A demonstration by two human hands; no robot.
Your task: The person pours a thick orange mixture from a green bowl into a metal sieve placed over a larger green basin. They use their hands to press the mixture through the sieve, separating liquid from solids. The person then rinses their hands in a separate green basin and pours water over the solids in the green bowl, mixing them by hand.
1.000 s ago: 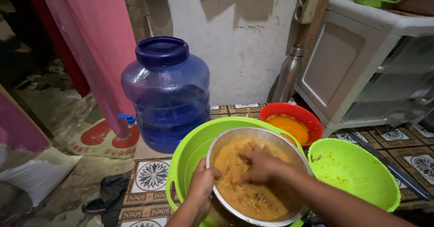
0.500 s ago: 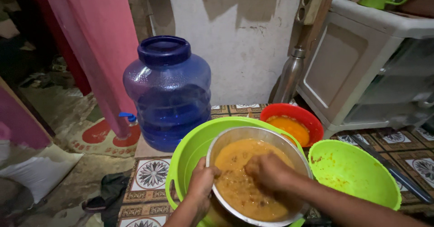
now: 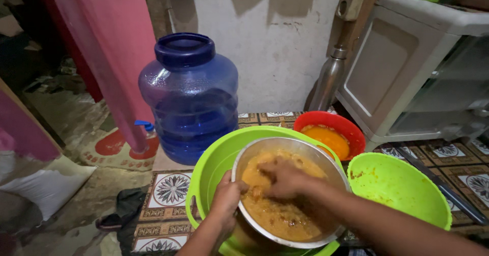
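Tiled floor (image 3: 173, 190): left hand (image 3: 226, 197) clamped on steel bowl (image 3: 326, 159) rim, right hand (image 3: 285, 177) loosely curled inside.

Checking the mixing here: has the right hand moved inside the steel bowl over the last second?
Yes. The right hand has slid toward the steel bowl's near-left side, closer to the left hand gripping the rim; earlier it lay nearer the middle.

No labels, signs or screens show anywhere. The nearest to packaging are containers: a large translucent blue water jug (image 3: 189, 100) with a dark blue cap stands left of centre against the wall, and a small plastic bottle (image 3: 146, 128) with a blue cap sits low at its left side, partly hidden.
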